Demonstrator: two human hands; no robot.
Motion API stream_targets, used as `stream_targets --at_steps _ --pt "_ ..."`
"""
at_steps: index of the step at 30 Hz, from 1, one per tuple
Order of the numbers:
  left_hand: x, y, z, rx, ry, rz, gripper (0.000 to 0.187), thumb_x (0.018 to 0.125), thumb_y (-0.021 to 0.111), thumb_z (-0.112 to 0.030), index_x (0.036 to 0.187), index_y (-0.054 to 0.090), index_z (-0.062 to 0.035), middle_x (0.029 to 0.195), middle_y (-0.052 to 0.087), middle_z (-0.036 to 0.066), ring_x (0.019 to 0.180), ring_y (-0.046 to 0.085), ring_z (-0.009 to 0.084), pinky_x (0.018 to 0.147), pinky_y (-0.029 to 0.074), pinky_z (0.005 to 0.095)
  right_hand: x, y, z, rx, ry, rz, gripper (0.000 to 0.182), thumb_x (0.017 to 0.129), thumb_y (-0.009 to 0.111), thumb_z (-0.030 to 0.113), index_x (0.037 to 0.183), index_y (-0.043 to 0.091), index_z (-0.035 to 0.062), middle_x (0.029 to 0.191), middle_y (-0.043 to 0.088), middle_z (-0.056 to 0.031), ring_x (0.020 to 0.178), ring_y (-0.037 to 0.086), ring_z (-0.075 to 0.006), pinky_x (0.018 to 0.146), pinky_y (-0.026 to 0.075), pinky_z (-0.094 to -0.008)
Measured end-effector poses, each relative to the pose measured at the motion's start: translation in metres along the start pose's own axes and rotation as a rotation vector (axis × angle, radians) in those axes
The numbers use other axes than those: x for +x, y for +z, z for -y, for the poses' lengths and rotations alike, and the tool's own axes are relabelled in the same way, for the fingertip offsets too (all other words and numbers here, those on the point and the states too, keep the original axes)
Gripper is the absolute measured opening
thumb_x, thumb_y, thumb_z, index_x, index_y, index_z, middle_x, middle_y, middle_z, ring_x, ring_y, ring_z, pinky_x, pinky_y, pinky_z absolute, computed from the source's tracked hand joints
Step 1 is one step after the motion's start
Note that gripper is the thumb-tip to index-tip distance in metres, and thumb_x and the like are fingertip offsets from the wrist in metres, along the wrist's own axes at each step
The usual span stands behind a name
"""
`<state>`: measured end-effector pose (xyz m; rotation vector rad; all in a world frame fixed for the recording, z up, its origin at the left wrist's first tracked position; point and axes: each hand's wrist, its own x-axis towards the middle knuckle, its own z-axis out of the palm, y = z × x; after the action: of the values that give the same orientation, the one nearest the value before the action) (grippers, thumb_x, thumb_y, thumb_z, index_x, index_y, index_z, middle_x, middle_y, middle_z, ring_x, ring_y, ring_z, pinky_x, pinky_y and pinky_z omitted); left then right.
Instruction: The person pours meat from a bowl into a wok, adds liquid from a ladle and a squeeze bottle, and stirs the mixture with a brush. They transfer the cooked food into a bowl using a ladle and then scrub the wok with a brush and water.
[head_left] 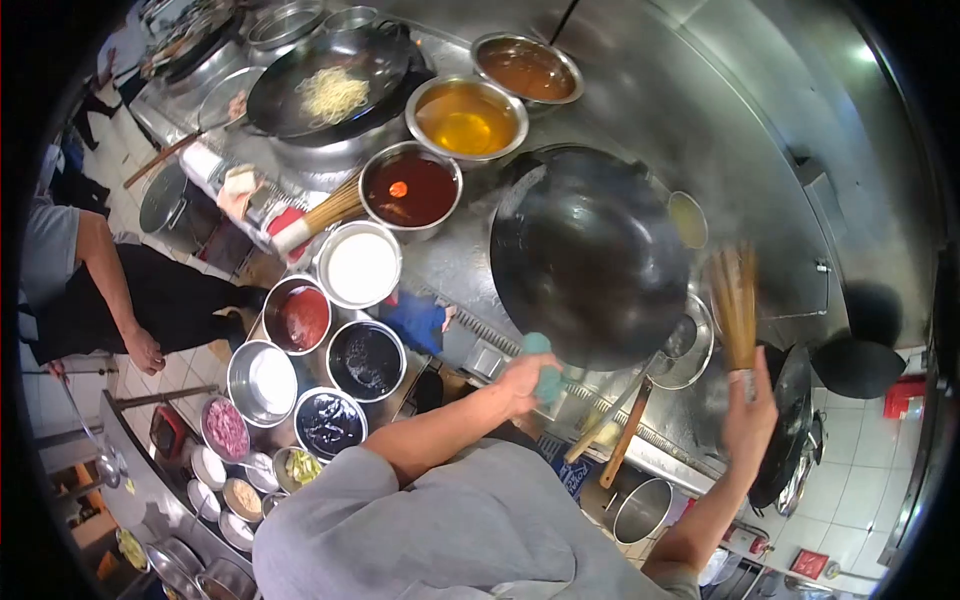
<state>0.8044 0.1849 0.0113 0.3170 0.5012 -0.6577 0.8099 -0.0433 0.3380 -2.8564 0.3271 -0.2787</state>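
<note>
My left hand is closed around a folded green cloth at the near rim of a large dark wok. Whatever part of the rim or handle lies under the cloth is hidden. The wok sits on the stove and shows a wet-looking sheen inside, with no food visible. To the right of the wok, my right hand grips a bamboo wok brush by its bound end. The bristles point away from me and are slightly blurred. A strainer and a ladle lie between the brush and the wok.
Metal bowls of yellow oil, dark red liquid and brown liquid stand beyond the wok. Another wok holds noodles. A second bamboo brush lies left. Several sauce pots crowd the left side, near another person's arm.
</note>
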Motion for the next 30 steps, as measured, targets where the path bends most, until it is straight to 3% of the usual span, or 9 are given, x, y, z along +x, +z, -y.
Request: stream_targets --at_steps 3,5,9,10,16,21,24,27,30 --pt "0.001 0.041 -0.022 0.158 0.126 -0.160 0.006 0.086 0.068 -0.009 0.085 0.063 -0.0095 0.079 0.063 0.006 0.065 0.065 0.0219 0.057 0.053 0.0398 0.050 -0.030 -0.023 0.094 -0.193 -0.228 0.054 0.107 0.059 0.023 0.157 0.047 0.0085 0.147 0.060 -0.0222 0.139 0.057 -0.0291 0.111 0.044 -0.0359" --pt "0.016 0.058 -0.034 0.127 0.099 -0.198 0.005 0.087 0.068 -0.008 0.087 0.063 -0.0087 0.079 0.061 0.005 0.067 0.064 0.0218 0.061 0.056 0.0393 0.080 -0.047 0.001 0.231 -0.094 -0.244 0.053 0.107 0.059 0.026 0.157 0.049 0.0151 0.124 0.072 -0.0130 0.082 0.067 -0.0155 0.077 0.054 -0.0301" --pt "0.046 0.065 -0.033 0.216 0.072 -0.241 0.010 0.086 0.070 -0.013 0.093 0.062 -0.0137 0.084 0.063 0.005 0.071 0.063 0.0220 0.061 0.052 0.0438 0.182 0.014 -0.006 0.367 0.096 -0.062 0.061 0.102 0.059 0.045 0.156 0.051 0.0196 0.115 0.071 -0.0091 0.070 0.063 -0.0144 0.054 0.052 -0.0296" --pt "0.046 0.063 -0.035 0.228 0.060 -0.228 0.011 0.085 0.070 -0.013 0.093 0.062 -0.0146 0.085 0.062 0.004 0.072 0.063 0.0218 0.063 0.052 0.0440 0.210 0.063 -0.010 0.414 0.061 -0.095 0.055 0.101 0.057 0.042 0.150 0.057 0.0150 0.091 0.071 -0.0122 0.063 0.061 -0.0174 0.059 0.053 -0.0323" --pt "0.055 0.058 -0.042 0.287 0.071 -0.248 0.013 0.084 0.072 -0.015 0.092 0.062 -0.0176 0.086 0.061 0.002 0.073 0.061 0.0204 0.065 0.051 0.0446 0.168 0.319 0.043 0.095 -0.229 0.410 0.039 0.097 0.057 0.035 0.122 0.073 0.0096 0.113 0.073 -0.0258 0.110 0.069 -0.0447 0.099 0.054 -0.0500" --pt "0.059 0.058 -0.039 0.210 0.095 -0.265 0.011 0.084 0.070 -0.008 0.089 0.061 -0.0108 0.079 0.060 0.005 0.064 0.060 0.0203 0.056 0.051 0.0379 0.160 0.251 -0.040 -0.187 -0.526 0.603 0.038 0.095 0.063 0.037 0.122 0.075 0.0121 0.115 0.074 -0.0202 0.111 0.070 -0.0404 0.099 0.055 -0.0486" --pt "0.053 0.066 -0.038 0.228 0.115 -0.261 0.010 0.085 0.070 -0.008 0.089 0.061 -0.0104 0.078 0.059 0.004 0.065 0.060 0.0204 0.057 0.051 0.0384 0.245 0.187 -0.115 -0.379 -0.128 0.147 0.036 0.102 0.054 0.033 0.123 0.073 0.0105 0.105 0.075 -0.0232 0.099 0.072 -0.0428 0.089 0.057 -0.0533" --pt "0.053 0.066 -0.036 0.201 0.145 -0.227 0.010 0.085 0.069 -0.009 0.089 0.060 -0.0101 0.077 0.058 0.004 0.065 0.060 0.0201 0.056 0.051 0.0378 0.256 0.178 -0.088 -0.124 0.026 -0.178 0.037 0.104 0.049 0.034 0.120 0.070 0.0084 0.097 0.074 -0.0267 0.091 0.072 -0.0470 0.085 0.056 -0.0572" --pt "0.062 0.056 -0.037 0.260 0.127 -0.266 0.012 0.086 0.069 -0.013 0.094 0.061 -0.0121 0.084 0.060 0.006 0.067 0.061 0.0247 0.057 0.050 0.0448 0.243 0.255 -0.033 -0.110 -0.163 0.084 0.038 0.100 0.049 0.033 0.109 0.075 0.0073 0.099 0.075 -0.0239 0.096 0.073 -0.0441 0.089 0.055 -0.0566"
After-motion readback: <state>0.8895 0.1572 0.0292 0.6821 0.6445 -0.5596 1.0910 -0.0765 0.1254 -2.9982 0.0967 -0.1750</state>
